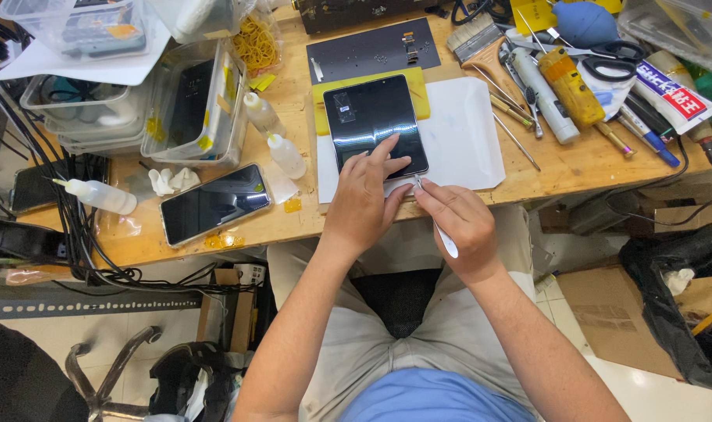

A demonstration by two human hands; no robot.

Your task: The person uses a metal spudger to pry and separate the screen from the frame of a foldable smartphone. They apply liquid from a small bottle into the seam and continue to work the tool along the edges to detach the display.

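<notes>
A dark square tablet-like device (pixel 371 117) lies screen-up on a white sheet (pixel 465 133) on the wooden bench. My left hand (pixel 366 197) rests flat on its near edge, fingers spread over the glass. My right hand (pixel 459 219) pinches a thin white pry tool (pixel 443 237), whose tip touches the device's near right corner beside my left fingers.
A black phone (pixel 214 202) lies at the left with small squeeze bottles (pixel 285 155) near it. Clear plastic bins (pixel 176 101) stand at the back left. A brush (pixel 481 43), scissors (pixel 613 55), screwdrivers and tubes crowd the right. Cables hang off the left edge.
</notes>
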